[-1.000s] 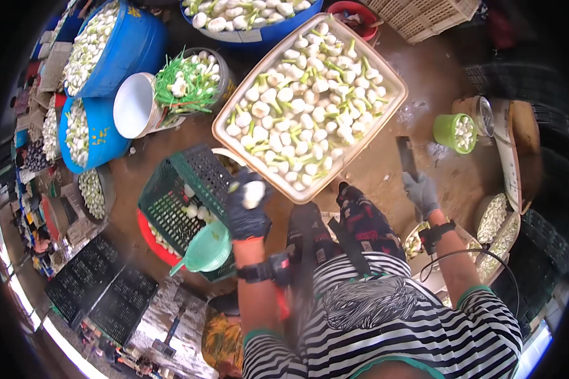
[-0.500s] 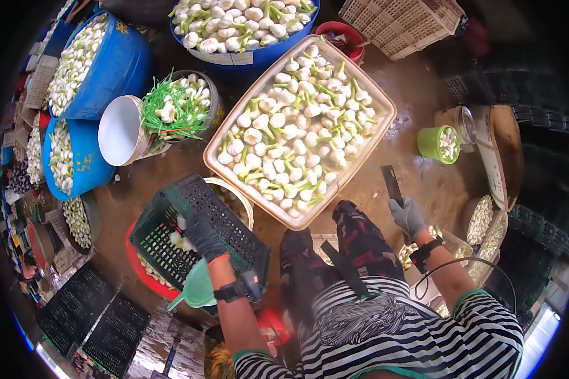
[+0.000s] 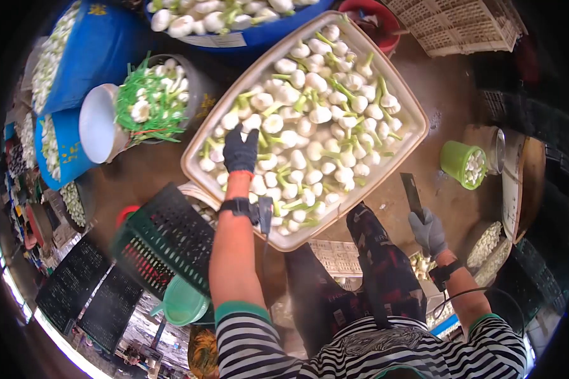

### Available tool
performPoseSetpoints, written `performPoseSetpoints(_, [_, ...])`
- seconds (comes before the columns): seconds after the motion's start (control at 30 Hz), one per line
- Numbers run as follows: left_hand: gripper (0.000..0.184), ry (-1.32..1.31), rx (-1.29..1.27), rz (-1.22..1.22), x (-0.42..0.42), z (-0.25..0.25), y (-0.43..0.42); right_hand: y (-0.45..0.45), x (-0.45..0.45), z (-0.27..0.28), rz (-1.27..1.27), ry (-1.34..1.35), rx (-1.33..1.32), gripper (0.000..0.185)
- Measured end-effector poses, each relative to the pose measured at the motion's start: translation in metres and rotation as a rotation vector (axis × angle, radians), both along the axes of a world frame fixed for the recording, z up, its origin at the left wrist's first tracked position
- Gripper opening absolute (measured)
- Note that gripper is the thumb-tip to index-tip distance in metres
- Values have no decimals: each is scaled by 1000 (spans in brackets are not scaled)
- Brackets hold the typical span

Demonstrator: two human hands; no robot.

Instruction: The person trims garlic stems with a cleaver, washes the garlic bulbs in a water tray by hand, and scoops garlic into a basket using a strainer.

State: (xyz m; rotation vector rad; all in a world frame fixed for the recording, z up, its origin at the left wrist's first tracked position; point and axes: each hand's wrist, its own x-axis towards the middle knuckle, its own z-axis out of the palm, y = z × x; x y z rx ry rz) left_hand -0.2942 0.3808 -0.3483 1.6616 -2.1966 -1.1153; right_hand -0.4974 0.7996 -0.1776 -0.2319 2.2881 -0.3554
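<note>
Black-gloved left hand [image 3: 240, 150] is held over garlic bulbs [image 3: 320, 114] in the left part of the tray [image 3: 412, 129], fingers parted; bulb contact can't be told clearly. Knife [image 3: 411, 193] is gripped in grey-gloved right hand [image 3: 427, 232], blade pointed away from the body, apart from the tray.

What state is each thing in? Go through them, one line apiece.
Tray: filled with garlic bulbs
Left hand: gloved, open, over the bulbs
Knife: held, blade outward
Right hand: gloved, gripping it
Dark green crate: tilted
Pale green bowl: uncovered
Lime bucket: uncovered, holding pale pieces
White bucket: uncovered
</note>
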Motion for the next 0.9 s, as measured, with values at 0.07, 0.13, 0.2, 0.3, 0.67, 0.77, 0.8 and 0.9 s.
performPoseSetpoints(0.07, [65,-78,-103,-195,-51,-9,-19,23,-17,-22,-47,45,-67,26])
performPoseSetpoints(0.13, [65,-80,-209,-317,-99,-41,-26,38,-32,-32,-77,7,21,25])
performPoseSetpoints(0.2, [70,-347,-133,-426,-130,-53,-12,50,-39,-44,-111,-28,76,25])
performPoseSetpoints(0.3, [84,-335,-185,-395,-136,-61,24,58,-41,-56,-136,-39,124,25])
performPoseSetpoints(0.67, [105,-454,102,-311,-89,-116,104,30,-32,-93,-349,-227,31,19])
performPoseSetpoints(0.77, [79,-609,106,-395,-80,-163,111,52,-29,-106,-289,-206,65,18])
performPoseSetpoints(0.8, [60,-597,71,-453,-72,-179,111,52,-28,-108,-296,-209,76,18])
performPoseSetpoints(0.9, [46,-600,24,-595,-54,-207,114,55,-31,-97,-338,-217,105,18])
